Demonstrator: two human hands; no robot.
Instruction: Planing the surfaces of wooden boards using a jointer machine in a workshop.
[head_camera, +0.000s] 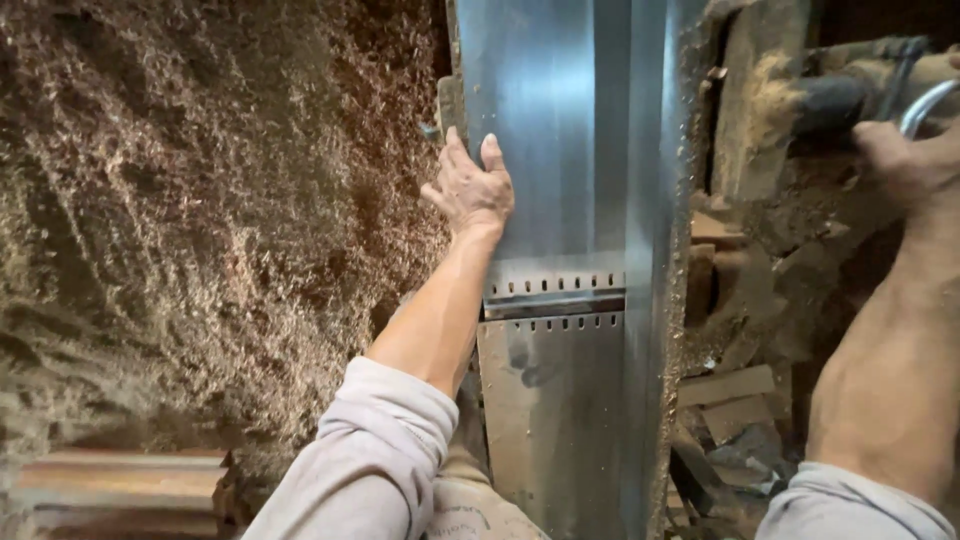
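My left hand (472, 190) lies flat and open on the near edge of a long polished steel machine table (550, 150), fingers spread and pointing away from me, gripping nothing, just pressing on the metal. My right hand (905, 160) is at the far right of the view, closed around a curved bright metal handle (928, 105) that sits just beside a dark, dust-caked cylinder (835, 100); part of that hand runs out of frame. Both my forearms are bare, with pale grey sleeves (375, 460) pushed up near the elbows.

The steel table runs from near me to the top of the view. Across its middle is a narrow slot (555, 303) edged with rows of small notches, where two plates meet. I judge this surface to be heavy, rigid and fixed in place, smooth and probably slippery under a palm, so a flat press away from the slot seems the safe contact. The handle looks stiff and round, suited to a full wrap of the fingers.

To the left, a deep heap of brown wood shavings (200, 220) fills the view. On the right, below the handle, lie wood offcuts (735, 395) dusted with sawdust. A reddish plank (120, 485) shows at the lower left.
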